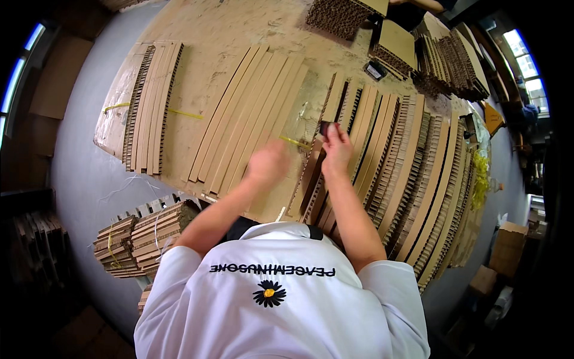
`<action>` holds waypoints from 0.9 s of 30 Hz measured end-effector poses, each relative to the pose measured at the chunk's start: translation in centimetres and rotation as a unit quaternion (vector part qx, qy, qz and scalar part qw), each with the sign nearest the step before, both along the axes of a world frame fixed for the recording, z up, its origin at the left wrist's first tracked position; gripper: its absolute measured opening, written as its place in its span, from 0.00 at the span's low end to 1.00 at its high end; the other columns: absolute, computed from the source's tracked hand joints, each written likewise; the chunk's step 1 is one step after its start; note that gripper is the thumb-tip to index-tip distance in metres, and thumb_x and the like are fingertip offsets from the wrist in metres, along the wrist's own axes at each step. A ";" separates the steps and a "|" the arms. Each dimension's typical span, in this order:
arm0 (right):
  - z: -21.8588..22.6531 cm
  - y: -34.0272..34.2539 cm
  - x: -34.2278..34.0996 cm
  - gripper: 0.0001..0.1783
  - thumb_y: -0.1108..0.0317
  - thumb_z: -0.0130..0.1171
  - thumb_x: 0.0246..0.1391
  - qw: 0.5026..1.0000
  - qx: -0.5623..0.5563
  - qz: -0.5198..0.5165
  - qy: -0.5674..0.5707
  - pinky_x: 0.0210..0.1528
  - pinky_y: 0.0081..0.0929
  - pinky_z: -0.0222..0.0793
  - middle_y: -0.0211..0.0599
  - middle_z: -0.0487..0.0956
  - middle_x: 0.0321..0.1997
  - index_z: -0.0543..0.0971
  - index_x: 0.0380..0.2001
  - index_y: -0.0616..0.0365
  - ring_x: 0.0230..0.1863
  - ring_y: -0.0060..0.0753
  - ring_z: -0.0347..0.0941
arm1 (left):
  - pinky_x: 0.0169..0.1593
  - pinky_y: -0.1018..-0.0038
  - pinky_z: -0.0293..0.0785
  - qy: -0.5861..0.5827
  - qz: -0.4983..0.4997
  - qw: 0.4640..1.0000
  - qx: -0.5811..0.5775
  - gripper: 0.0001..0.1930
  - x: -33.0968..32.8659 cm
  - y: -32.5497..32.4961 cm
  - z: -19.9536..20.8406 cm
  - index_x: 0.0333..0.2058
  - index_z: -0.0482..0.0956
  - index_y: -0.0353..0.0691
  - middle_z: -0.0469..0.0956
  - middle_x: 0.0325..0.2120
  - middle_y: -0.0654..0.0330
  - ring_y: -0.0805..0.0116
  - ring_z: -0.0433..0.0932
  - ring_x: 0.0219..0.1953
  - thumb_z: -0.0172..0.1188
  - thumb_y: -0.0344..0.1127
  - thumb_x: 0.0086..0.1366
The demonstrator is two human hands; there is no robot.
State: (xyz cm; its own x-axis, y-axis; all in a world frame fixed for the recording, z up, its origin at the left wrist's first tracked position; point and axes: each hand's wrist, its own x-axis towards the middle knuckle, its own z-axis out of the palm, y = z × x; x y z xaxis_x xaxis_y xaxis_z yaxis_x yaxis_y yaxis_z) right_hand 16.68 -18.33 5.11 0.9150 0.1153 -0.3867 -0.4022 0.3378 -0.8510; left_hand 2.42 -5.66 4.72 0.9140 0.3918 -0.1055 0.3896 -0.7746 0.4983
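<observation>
My right hand (337,151) is closed with its fingertips on a small dark flat object (325,128), whose kind I cannot make out. It is over the left edge of a wide row of honeycomb cardboard strips (391,164) standing on edge. My left hand (268,161) is smeared by motion, over the near right part of a group of flat brown cardboard strips (239,119). Between the hands, a short length of yellow strap (294,142) shows on the table.
A narrower bundle of strips (152,107) lies on the table (200,75) at left, with yellow strap (185,113) beside it. Honeycomb blocks (336,19) and a small black device (375,70) are at the back. Tied bundles (146,236) stand below the near left edge.
</observation>
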 end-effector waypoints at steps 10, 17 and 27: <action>-1.1 0.0 -1.1 0.11 0.65 0.70 0.62 0.997 0.041 0.060 0.030 0.33 0.19 0.69 0.27 0.83 0.38 0.82 0.43 0.58 0.33 0.20 0.76 | 0.35 0.57 0.85 0.089 -0.028 0.991 0.092 0.31 -0.5 -4.6 -1.1 0.67 0.64 0.44 0.73 0.49 0.45 0.46 0.84 0.40 0.58 0.32 0.65; 0.8 0.9 -0.5 0.14 0.67 0.68 0.64 0.988 -0.066 0.050 -0.129 0.45 0.22 0.76 0.30 0.84 0.40 0.83 0.47 0.65 0.38 0.23 0.78 | 0.38 0.60 0.83 0.016 -0.030 0.982 0.185 0.17 -1.7 -2.2 -1.3 0.51 0.74 0.40 0.74 0.43 0.50 0.51 0.80 0.40 0.60 0.32 0.63; -0.5 -4.3 1.4 0.12 0.66 0.71 0.61 0.999 0.018 -0.039 -0.024 0.37 0.20 0.72 0.30 0.83 0.37 0.81 0.42 0.60 0.33 0.24 0.78 | 0.33 0.48 0.80 0.018 -0.075 0.996 -0.052 0.36 0.0 -10.6 -1.1 0.65 0.59 0.37 0.80 0.42 0.42 0.41 0.84 0.33 0.60 0.51 0.67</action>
